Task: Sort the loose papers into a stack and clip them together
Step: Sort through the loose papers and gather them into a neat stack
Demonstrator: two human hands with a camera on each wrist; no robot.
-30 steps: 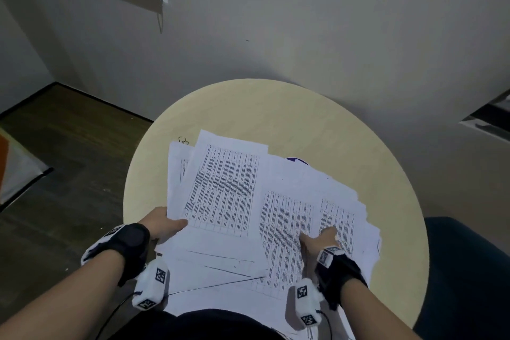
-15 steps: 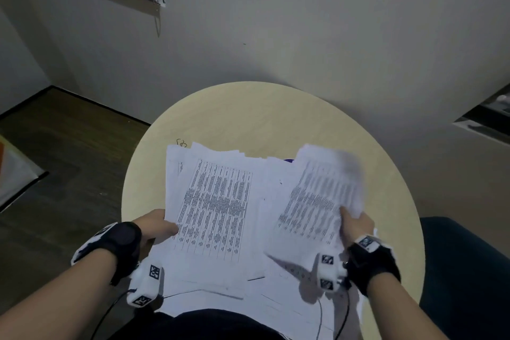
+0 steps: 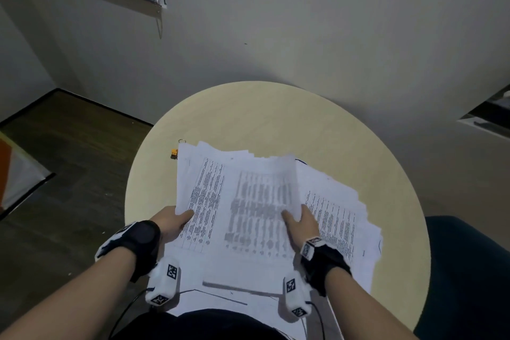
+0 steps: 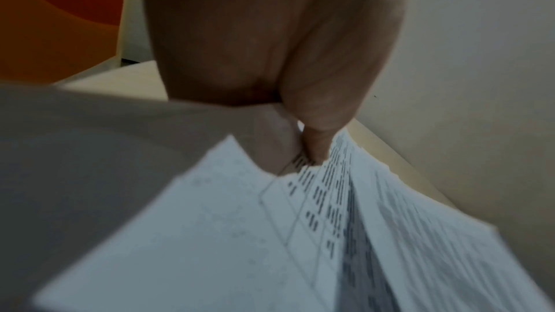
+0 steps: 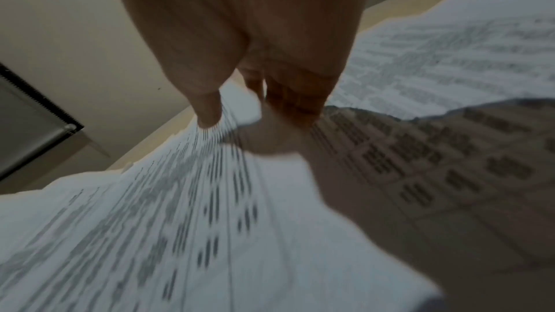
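You are looking down at a round, pale wooden table [image 3: 276, 119] pushed against a plain grey wall. Most of its near half is covered by loose white printed sheets of paper [image 3: 339, 212], fanned out unevenly, their long sides running roughly away from you.

On the left part of that spread, a gathered bundle of printed sheets [image 3: 207, 196] is lifted slightly at its near end. Your left hand [image 3: 172, 222] holds the bundle's left edge, thumb on top and fingers underneath; the left wrist view shows the pinch closed on the paper. Your right hand [image 3: 299, 221] pinches one blurred printed sheet [image 3: 259, 201] by its right edge, thumb on top, and lays it across the bundle. The right wrist view shows the thumb [image 5: 207, 108] pressing printed paper, with other fingers tucked under it.

The rest of the loose pages lie to the right of your right hand, so that hand is the nearer one for gathering them and the bundle in your left is where they would go.

A small yellow and black binder clip [image 3: 174, 152] with a wire loop handle sits on the bare tabletop just beside the far left corner of the papers. It lies ahead of your left hand, well apart from your right.
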